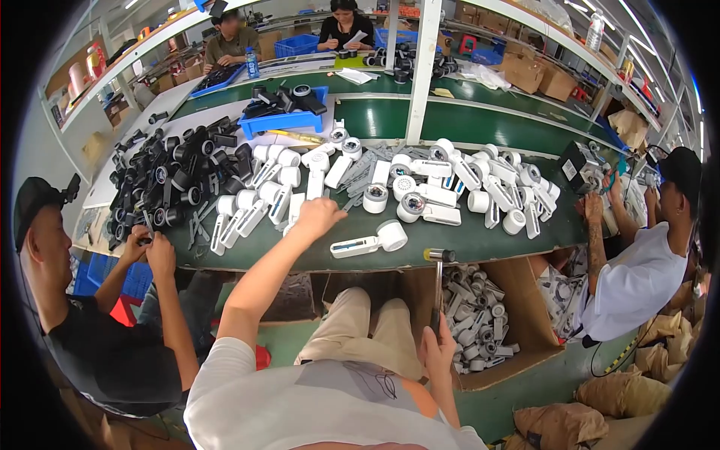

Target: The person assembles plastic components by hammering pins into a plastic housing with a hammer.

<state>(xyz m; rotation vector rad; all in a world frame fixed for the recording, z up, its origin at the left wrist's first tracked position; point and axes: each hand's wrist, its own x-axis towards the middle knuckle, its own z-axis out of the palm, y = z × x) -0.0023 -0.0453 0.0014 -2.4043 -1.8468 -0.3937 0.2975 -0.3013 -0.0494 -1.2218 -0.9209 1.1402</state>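
My right hand [439, 349] is closed round the handle of a small hammer [439, 281], held upright at the table's front edge, its yellowish-tipped head on top. My left hand [319, 218] reaches over the green table, fingers curled together beside a pile of thin grey strips [364, 171]; whatever they pinch is hidden. One white handheld fan body [369, 241], with a round head and flat handle, lies apart in front of me. More white fan bodies [491, 180] are heaped to the right, others [259, 202] to the left of my left hand.
Black fan bodies [169, 176] are heaped at the left, near a seated person [105, 337]. A blue tray [289, 116] of black parts stands behind. Below the table's right front, a cardboard box [525, 322] holds white parts. Another person [637, 262] works at right. A white post [422, 75] rises behind.
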